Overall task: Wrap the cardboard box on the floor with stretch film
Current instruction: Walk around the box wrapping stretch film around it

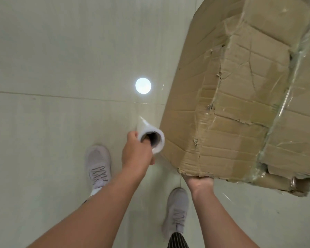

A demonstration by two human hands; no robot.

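The cardboard box (240,86) lies at two o'clock, its near corner supported from beneath by the right hand (200,183). That hand's fingers are hidden, so its grip cannot be told. The stretch film roll (147,127), at the box's eight o'clock, is gripped by the left hand (138,154), fingers tucked into the core. Some film (283,97) is already laid across the box. Much cardboard is left bare, so the wrapping is judged partway done.
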